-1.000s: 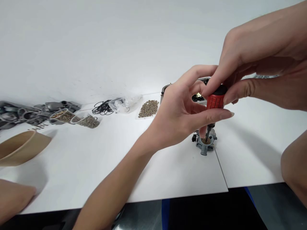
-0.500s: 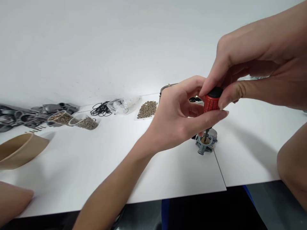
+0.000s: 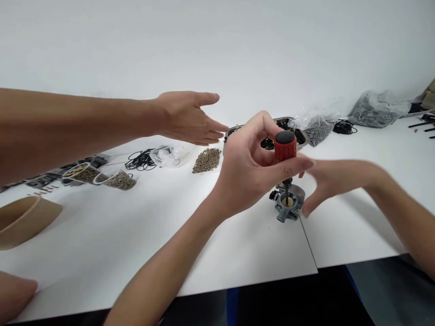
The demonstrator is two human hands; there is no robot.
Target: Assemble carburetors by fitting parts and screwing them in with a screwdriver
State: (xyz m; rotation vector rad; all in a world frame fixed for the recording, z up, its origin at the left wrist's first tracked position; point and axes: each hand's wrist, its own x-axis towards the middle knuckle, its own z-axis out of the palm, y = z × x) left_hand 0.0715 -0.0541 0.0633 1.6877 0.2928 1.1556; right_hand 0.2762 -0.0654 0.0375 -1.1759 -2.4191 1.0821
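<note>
A screwdriver (image 3: 285,148) with a red handle and black cap stands upright, and my left hand (image 3: 248,170) is closed around its handle. The shaft goes down into the round opening of a grey metal part like a carburetor (image 3: 291,213) on the white table. My right hand (image 3: 335,177) is to the right of the screwdriver, above the metal part's right side, thumb and fingers apart and nothing held. Its fingertips are partly hidden behind my left fingertips.
Another person's open hand (image 3: 188,117) reaches in from the left. Brass pieces (image 3: 207,160), black rings (image 3: 141,159), two clear cups (image 3: 120,179) and a tan bowl (image 3: 44,216) lie leftward. Behind are a metal tray (image 3: 304,140) and bagged parts (image 3: 377,111).
My right hand has let go of the screwdriver's cap and moved down to the right, opening. Another person's hand has come in from the left. My left hand still holds the handle.
</note>
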